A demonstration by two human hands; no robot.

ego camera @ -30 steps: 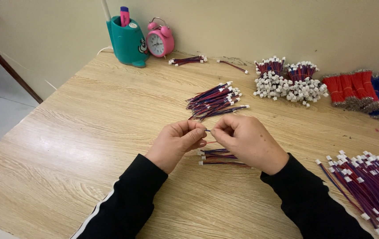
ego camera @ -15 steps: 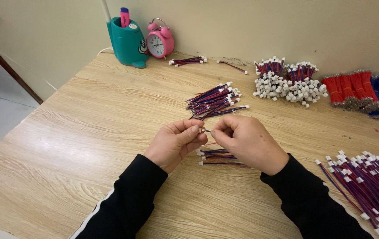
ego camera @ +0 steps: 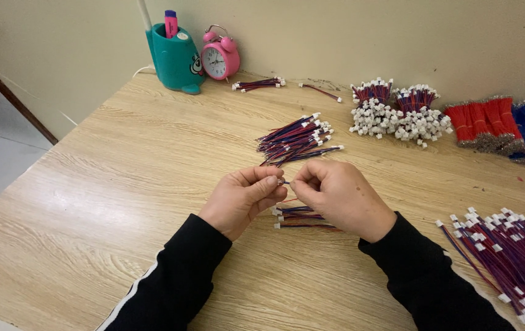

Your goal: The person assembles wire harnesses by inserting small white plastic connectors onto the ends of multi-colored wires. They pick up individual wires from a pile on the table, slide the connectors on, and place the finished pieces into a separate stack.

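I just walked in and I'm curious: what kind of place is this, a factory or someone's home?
Probably a small home workbench for hand assembly rather than a factory: a wooden table against a plain wall, sorted bundles of red-and-blue wire leads with white connectors, and a pink alarm clock beside a teal pen holder.

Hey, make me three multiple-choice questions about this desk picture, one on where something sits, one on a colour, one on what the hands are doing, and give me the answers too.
1. Where does the alarm clock stand?
A. right beside the teal pen holder, by the wall
B. at the table's near edge
C. on the floor

2. What colour is the alarm clock?
A. yellow
B. pink
C. black

3. How are the left hand and right hand placed?
A. flat on the table, far apart
B. close together, fingertips pinching a small wire piece
C. resting on the clock

Answers: 1 A, it sits next to the holder at the back; 2 B, its case is pink; 3 B, the fingertips meet over the table.
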